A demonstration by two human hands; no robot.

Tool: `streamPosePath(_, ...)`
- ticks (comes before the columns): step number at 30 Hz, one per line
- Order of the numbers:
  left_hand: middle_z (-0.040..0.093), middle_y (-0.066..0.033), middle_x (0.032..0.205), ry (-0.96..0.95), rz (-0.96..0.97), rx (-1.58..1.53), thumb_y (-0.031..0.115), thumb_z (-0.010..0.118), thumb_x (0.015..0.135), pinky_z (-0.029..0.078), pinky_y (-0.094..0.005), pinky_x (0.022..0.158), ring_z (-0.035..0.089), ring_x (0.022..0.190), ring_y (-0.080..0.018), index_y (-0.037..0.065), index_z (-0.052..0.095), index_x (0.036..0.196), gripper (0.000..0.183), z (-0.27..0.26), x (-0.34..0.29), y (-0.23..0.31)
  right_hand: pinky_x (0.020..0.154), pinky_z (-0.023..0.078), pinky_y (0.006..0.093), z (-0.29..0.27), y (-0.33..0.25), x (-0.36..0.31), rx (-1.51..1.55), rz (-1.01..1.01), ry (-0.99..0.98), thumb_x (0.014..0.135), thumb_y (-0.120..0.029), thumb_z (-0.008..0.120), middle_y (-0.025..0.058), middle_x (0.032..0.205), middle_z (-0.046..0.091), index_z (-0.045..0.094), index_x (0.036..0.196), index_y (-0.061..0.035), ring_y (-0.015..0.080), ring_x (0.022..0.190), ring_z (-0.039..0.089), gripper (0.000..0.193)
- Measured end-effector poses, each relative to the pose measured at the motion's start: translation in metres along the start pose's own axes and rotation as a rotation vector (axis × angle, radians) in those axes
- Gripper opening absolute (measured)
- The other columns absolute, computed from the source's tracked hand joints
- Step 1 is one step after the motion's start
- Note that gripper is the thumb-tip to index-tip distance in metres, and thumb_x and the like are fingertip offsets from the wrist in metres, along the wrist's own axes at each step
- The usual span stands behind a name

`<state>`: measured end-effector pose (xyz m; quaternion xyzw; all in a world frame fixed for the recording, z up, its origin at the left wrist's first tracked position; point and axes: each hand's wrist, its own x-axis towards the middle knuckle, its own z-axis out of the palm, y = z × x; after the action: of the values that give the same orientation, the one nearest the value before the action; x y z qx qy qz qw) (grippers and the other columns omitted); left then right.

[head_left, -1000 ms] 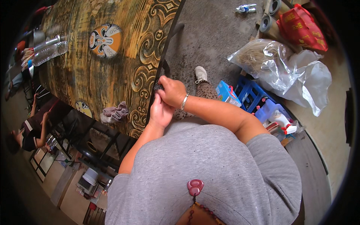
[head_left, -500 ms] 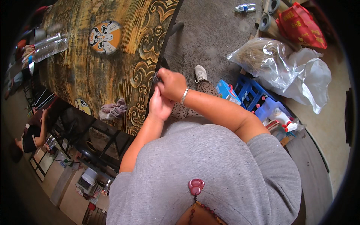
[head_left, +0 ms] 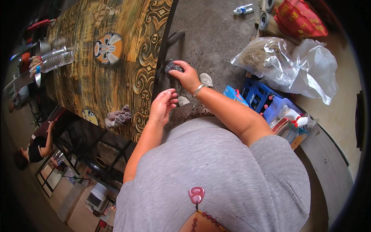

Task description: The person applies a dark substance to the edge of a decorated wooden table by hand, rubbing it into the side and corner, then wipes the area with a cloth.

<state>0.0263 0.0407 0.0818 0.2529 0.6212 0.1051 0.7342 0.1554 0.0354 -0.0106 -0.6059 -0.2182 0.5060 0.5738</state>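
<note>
Beyond the right edge of a wooden table, my right hand pinches a dark grey, fuzzy scouring ball between thumb and fingers. My left hand is apart from it, nearer my body and close to the table edge, with loosely bent fingers and nothing in them. The tabletop has yellow-brown grain, dark scrollwork along its edge and a painted mask motif. A crumpled greyish-pink cloth lies near its front corner.
Clear plastic bottles lie at the table's far left. To my right are a blue crate, a spray bottle, a plastic-wrapped bundle and a red bag. Another person is at the far left.
My hands, together at the table edge before, have separated. My right hand moved right and away with the scouring ball, now plainly visible; my left hand opened. The view has shifted slightly.
</note>
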Motion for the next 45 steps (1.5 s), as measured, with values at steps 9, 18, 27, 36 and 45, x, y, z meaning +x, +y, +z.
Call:
streamPosePath(9,0.057,-0.0017,0.083,0.031,0.099,0.044,0.024,0.049,0.088,0.044,-0.0212,0.057,0.055,0.068,-0.0104,0.005,0.055,0.101,0.023,-0.003,-0.017,0.025,0.075,0.044,0.0372,0.034,-0.04,0.003,-0.305,-0.206,0.19,0.073,-0.027,0.06,0.0117,0.095,0.057,0.056,0.093,-0.008,0.0301,0.09,0.054,0.028)
streamPosePath(18,0.058,-0.0024,0.083,0.004,0.147,0.077,0.023,0.048,0.089,0.045,-0.0209,0.058,0.055,0.07,-0.0102,0.005,0.055,0.101,0.022,0.006,-0.023,0.037,0.081,0.042,0.0393,0.028,-0.03,0.051,-0.269,-0.17,0.385,0.076,-0.028,0.056,0.0147,0.103,0.053,0.053,0.104,-0.0082,0.0325,0.095,0.052,0.035)
streamPosePath(27,0.058,-0.0014,0.083,0.049,0.196,0.173,0.023,0.049,0.089,0.043,-0.0194,0.056,0.054,0.067,-0.0079,0.005,0.055,0.1,0.022,0.003,-0.014,0.038,0.076,0.044,0.0376,0.024,-0.039,0.058,-0.363,-0.268,0.397,0.073,-0.018,0.057,0.0126,0.097,0.056,0.056,0.096,-0.0093,0.0318,0.089,0.053,0.024)
streamPosePath(36,0.048,-0.0115,0.121,0.107,1.388,1.754,0.006,0.046,0.079,0.033,-0.0377,0.096,0.042,0.116,-0.0284,0.006,0.05,0.116,0.037,0.051,0.028,0.102,0.076,0.046,0.0361,0.013,-0.032,0.038,-0.237,-0.512,0.194,0.074,-0.022,0.058,0.0118,0.098,0.055,0.057,0.098,-0.0108,0.029,0.091,0.054,0.027)
streamPosePath(45,0.055,-0.0032,0.095,-0.068,1.324,2.088,0.012,0.053,0.069,0.042,-0.0331,0.079,0.052,0.085,-0.0222,0.007,0.058,0.088,0.019,0.051,0.044,0.123,0.085,0.041,0.0329,0.018,-0.018,0.016,0.064,-0.263,0.169,0.07,-0.018,0.065,0.0141,0.102,0.056,0.053,0.103,-0.0034,0.0288,0.097,0.053,0.038)
